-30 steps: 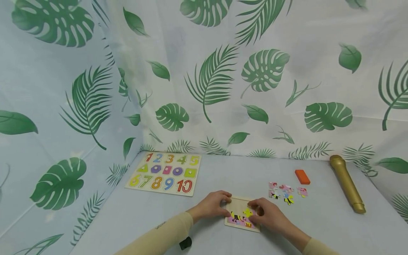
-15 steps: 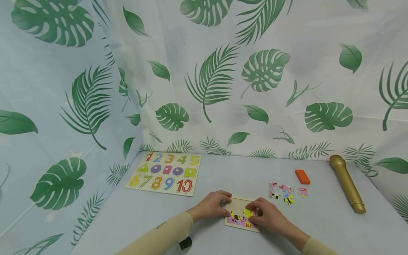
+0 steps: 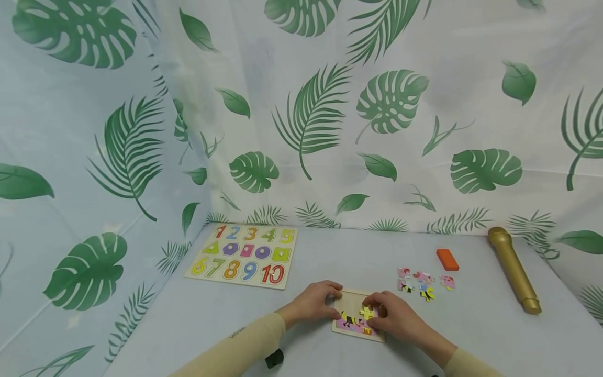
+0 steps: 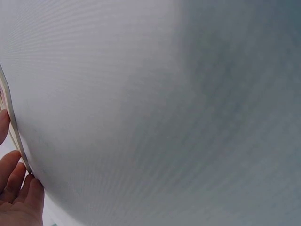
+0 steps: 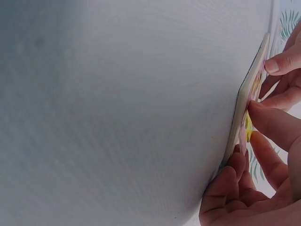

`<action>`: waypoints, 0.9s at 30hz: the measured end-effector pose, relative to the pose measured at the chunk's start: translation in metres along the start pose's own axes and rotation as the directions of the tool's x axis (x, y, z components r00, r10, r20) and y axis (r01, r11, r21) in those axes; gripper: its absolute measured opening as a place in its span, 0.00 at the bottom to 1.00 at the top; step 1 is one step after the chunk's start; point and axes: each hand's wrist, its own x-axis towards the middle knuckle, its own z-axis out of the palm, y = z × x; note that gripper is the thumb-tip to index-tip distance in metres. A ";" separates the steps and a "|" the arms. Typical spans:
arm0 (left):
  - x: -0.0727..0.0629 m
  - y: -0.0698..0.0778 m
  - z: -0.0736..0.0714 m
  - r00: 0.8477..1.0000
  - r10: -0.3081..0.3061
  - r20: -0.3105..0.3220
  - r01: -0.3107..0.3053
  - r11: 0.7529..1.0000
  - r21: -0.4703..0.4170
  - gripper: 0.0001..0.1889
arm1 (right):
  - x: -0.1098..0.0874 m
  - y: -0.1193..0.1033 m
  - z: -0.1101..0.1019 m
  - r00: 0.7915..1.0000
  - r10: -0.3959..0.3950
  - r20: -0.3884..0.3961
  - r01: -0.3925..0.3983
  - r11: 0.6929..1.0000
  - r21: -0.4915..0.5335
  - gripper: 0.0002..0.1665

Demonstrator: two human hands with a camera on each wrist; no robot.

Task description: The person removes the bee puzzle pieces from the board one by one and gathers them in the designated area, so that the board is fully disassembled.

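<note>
A small wooden jigsaw tray [image 3: 349,300] lies on the table with pink, black and yellow pieces filling its near part; its far part shows bare wood. My left hand [image 3: 314,302] holds the tray's left edge, thumb near the front and fingers at the far corner. In the left wrist view, fingertips [image 4: 14,162] touch that edge. My right hand [image 3: 394,313] pinches a yellow puzzle piece [image 3: 367,312] over the tray's right side. Thumb and index finger meet the yellow piece [image 5: 249,128] in the right wrist view, while the other fingers are curled by the tray's edge.
Several loose puzzle pieces [image 3: 421,280] lie right of the tray, with an orange block [image 3: 447,259] behind them. A gold microphone [image 3: 513,269] lies far right. A wooden number board [image 3: 244,256] is at back left. A small black object [image 3: 274,358] sits near my left sleeve.
My right hand has shifted slightly left over the tray, and more of the yellow puzzle piece shows. My left hand keeps its hold on the tray's edge.
</note>
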 end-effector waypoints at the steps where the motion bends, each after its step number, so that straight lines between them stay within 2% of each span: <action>1: 0.000 0.000 0.000 1.000 0.003 -0.001 -0.003 1.000 0.000 0.23 | 0.000 0.000 0.000 1.000 -0.005 0.002 0.005 1.000 -0.005 0.19; 15: 0.000 0.000 0.001 1.000 -0.018 0.009 0.018 1.000 -0.014 0.23 | -0.001 0.000 -0.004 1.000 -0.021 0.012 0.021 1.000 0.006 0.19; 27: 0.000 0.001 0.000 1.000 -0.025 0.014 0.026 1.000 -0.006 0.23 | -0.005 0.001 -0.005 0.995 -0.097 -0.005 0.096 0.994 -0.044 0.18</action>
